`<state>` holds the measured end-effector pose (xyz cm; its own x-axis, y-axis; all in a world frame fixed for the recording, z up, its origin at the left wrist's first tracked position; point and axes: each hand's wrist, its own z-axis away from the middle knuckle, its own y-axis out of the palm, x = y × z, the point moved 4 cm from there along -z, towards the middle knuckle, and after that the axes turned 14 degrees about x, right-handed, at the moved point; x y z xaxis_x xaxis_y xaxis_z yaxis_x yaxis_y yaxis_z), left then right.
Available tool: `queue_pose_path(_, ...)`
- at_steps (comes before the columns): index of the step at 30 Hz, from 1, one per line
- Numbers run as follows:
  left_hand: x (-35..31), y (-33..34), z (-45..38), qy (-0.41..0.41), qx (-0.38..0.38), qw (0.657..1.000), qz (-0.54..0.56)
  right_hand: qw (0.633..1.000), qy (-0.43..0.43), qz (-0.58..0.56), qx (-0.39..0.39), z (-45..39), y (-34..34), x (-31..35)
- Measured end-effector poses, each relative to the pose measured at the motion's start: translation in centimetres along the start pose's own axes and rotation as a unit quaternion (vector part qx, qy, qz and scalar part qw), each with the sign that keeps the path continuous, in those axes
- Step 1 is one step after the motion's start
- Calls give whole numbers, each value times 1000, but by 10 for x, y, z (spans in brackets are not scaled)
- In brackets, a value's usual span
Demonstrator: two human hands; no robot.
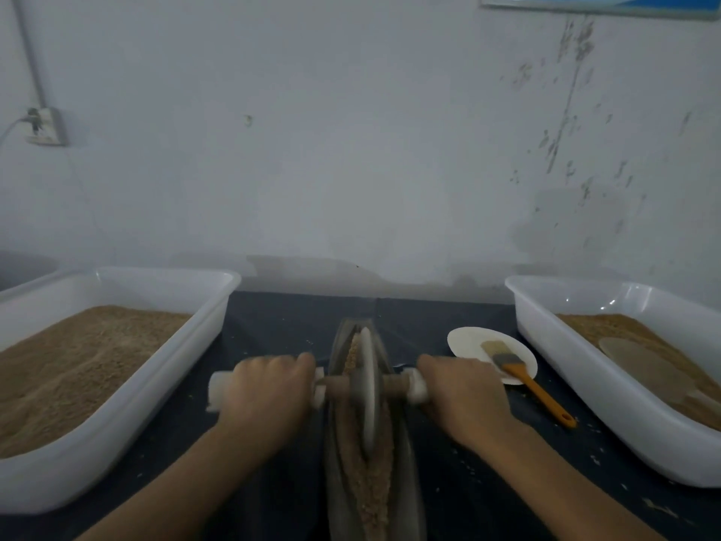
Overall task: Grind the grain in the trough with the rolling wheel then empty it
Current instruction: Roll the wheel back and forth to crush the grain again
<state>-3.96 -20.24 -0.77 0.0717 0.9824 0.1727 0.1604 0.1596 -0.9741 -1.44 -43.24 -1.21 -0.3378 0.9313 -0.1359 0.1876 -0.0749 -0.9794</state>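
- Your dark table [273,322] meets a scuffed, pale wall [351,150].
- At 9 o'clock, a white plastic tub [117,431] holds sandy meal.
- Your left hand [265,392] is wrapped round the axle.
- The disc wheel [368,388] stands in the long trough [335,482], centre, on coarse grain [374,497].
- Your right hand [464,396] is wrapped round the axle's other end.
- At 3 o'clock: a round plate [468,341], a brush [522,372], a second tub [608,423].

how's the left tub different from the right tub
The left tub holds far more grain, heaped high; the right tub holds a thin layer. A flat tan scoop lies in the right tub; nothing lies on the left tub's grain. Both are white plastic, rectangular, flanking the trough.
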Motion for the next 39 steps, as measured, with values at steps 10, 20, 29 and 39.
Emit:
queue_pose_path(10, 10, 10, -46, -4, -52, 998, 21, 995, 29, 77, -63, -42, -12, 6)
queue_pose_path(20, -4, -40, 86, 97, -16, 995, -3, 997, -41, 9, 68, 77, -26, 14)
queue_pose_path(29, 7, -3, -45, 12, -23, 999, -27, 999, 40, 21, -15, -35, 4, -7)
queue_pose_path(39, -3, -2, 5, 17, -16, 1000, 10, 999, -8, 26, -46, -1, 2, -1)
